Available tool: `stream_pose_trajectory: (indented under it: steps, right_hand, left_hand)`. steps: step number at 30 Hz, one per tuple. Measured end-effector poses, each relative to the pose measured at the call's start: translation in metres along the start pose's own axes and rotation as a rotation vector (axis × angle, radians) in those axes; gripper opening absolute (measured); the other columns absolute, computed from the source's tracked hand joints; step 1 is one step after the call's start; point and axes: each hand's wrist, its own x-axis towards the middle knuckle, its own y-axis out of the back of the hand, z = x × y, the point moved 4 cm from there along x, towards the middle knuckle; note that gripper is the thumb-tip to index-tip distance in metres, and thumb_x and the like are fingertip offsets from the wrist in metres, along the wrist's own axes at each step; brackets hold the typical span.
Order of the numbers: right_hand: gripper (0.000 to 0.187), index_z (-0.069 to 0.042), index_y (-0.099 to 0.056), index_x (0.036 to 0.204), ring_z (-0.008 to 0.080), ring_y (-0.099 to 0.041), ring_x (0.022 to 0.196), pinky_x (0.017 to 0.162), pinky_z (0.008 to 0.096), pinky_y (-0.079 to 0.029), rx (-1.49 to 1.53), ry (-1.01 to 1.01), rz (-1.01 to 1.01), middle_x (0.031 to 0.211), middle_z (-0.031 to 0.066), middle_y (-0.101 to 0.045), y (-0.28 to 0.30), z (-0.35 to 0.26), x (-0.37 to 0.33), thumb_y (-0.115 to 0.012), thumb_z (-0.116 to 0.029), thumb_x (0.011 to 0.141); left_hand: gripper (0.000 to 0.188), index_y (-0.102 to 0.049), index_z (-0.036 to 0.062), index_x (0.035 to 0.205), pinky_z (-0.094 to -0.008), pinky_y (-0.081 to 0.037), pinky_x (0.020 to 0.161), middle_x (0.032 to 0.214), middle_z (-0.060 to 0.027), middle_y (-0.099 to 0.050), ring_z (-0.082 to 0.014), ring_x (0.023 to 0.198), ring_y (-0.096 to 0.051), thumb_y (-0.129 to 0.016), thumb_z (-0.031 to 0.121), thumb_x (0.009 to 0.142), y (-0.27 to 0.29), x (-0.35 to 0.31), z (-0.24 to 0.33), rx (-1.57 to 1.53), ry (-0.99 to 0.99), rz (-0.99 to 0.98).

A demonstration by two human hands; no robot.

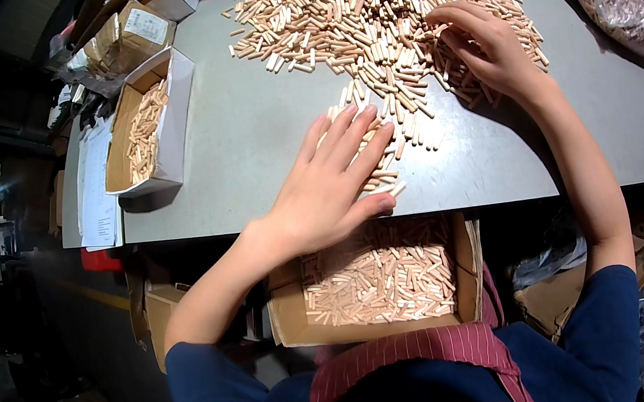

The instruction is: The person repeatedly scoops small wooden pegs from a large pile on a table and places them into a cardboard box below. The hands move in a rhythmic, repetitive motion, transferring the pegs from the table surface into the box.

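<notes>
Head view: I am watching a seated worker sorting short wooden dowel pins (384, 12) heaped on a grey table (243, 137). The left hand (328, 187) is lying flat, fingers spread, pressing a small batch of pins near the table's front edge. The right hand (483, 46) is resting with curled fingers on the heap's right flank, gripping nothing that I can make out. A cardboard box (378, 281) just below the table's front edge is sitting part-filled with pins. I judge the pins light, stiff and prone to rolling; sweeping them with a flat palm looks surer than pinching them.
</notes>
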Motion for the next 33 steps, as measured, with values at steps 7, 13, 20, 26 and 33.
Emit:
stream_pose_trajectory:
  steps: [7, 13, 20, 26, 33]
  right_hand:
    - [0.033, -0.004, -0.067, 0.133, 0.0248, -0.073, 0.112, 0.092, 0.0336, -0.064, 0.023, -0.055, -0.047, 0.132, 0.0124, -0.068, -0.001, -0.001, -0.001, -0.061, 0.004, 0.102]
    - [0.025, -0.005, -0.069, 0.126, 0.0269, -0.074, 0.099, 0.086, 0.0360, -0.061, 0.036, -0.013, 0.036, 0.120, 0.0105, -0.071, -0.003, 0.001, 0.000, -0.064, -0.003, 0.102]
    - [0.025, -0.006, -0.069, 0.127, 0.0267, -0.074, 0.096, 0.084, 0.0358, -0.061, 0.020, 0.027, 0.049, 0.119, 0.0101, -0.072, -0.003, 0.001, 0.000, -0.065, -0.004, 0.102]
    - [0.027, -0.006, -0.069, 0.128, 0.0265, -0.074, 0.092, 0.082, 0.0358, -0.061, 0.030, 0.019, 0.039, 0.120, 0.0100, -0.071, -0.003, -0.001, 0.000, -0.065, -0.003, 0.102]
    - [0.027, -0.006, -0.069, 0.127, 0.0263, -0.074, 0.092, 0.082, 0.0356, -0.061, 0.027, 0.018, 0.045, 0.119, 0.0100, -0.071, -0.003, 0.000, 0.001, -0.066, -0.003, 0.101]
  left_hand:
    - [0.085, -0.031, 0.0055, 0.168, -0.0613, -0.015, 0.130, 0.175, -0.0246, -0.024, -0.0475, 0.161, -0.021, -0.058, 0.055, 0.105, 0.003, -0.032, -0.016, 0.018, 0.173, 0.034]
    - [0.091, -0.028, 0.0054, 0.169, -0.0640, -0.011, 0.129, 0.177, -0.0225, -0.020, -0.0477, 0.162, -0.017, -0.056, 0.062, 0.103, 0.005, -0.028, -0.005, 0.098, 0.164, -0.013]
    - [0.095, -0.026, 0.0071, 0.171, -0.0671, -0.009, 0.128, 0.178, -0.0211, -0.019, -0.0466, 0.164, -0.014, -0.054, 0.067, 0.102, 0.000, -0.021, -0.018, 0.037, 0.194, 0.004]
    - [0.087, -0.033, 0.0201, 0.170, -0.0704, -0.013, 0.126, 0.178, -0.0207, -0.021, -0.0469, 0.163, -0.018, -0.049, 0.071, 0.102, 0.002, -0.014, 0.003, 0.130, 0.072, -0.061]
    - [0.084, -0.042, 0.0285, 0.167, -0.0714, -0.015, 0.125, 0.177, -0.0153, -0.028, -0.0437, 0.163, -0.021, -0.046, 0.077, 0.098, 0.001, -0.011, 0.013, 0.159, -0.059, 0.015]
